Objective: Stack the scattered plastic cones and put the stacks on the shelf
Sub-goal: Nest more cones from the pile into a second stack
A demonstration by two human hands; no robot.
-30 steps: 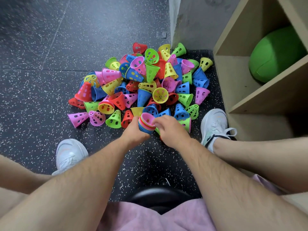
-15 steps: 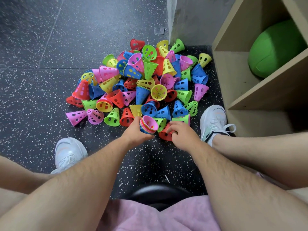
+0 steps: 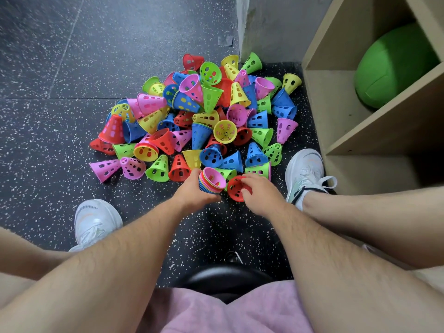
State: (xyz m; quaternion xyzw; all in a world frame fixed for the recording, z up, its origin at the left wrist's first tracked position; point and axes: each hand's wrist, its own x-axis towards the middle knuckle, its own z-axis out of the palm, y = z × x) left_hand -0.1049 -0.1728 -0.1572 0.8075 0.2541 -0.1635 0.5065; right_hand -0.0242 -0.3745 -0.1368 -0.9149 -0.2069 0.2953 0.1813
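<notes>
Risk, crooked nesting: the red cone (image 3: pixel 236 188) lies on its side, its mouth turned roughly toward the camera. It probably has to be turned before its narrow end enters the stack (image 3: pixel 211 181). A tilted entry could leave it wedged or perched instead of seated.
Risk, stack slipping: the stack is held from one side only, so a firm push from the incoming cone could shove the nested cones loose.
Risk, dragging neighbours: green cones of the pile (image 3: pixel 211 121) lie just behind the red cone and seem to touch it. A quick lift may roll them across the floor (image 3: pixel 60 68).
Risk, shelf step: the shelf (image 3: pixel 374 131) stands well apart to the right, with a green ball (image 3: pixel 394 66) in one compartment. A loose stack may shed cones on the way over.
Left hand (image 3: pixel 192 191): reaches forward low over the floor and is wrapped round the stack's near side. The stack's open pink mouth faces up and away.
Right hand (image 3: pixel 262 195): has its wrist angled inward and pinches the red cone's rim with its fingers curled over the edge.
Cones: most are still scattered on the floor between the shoes and the wall. None is visible on the shelf.
</notes>
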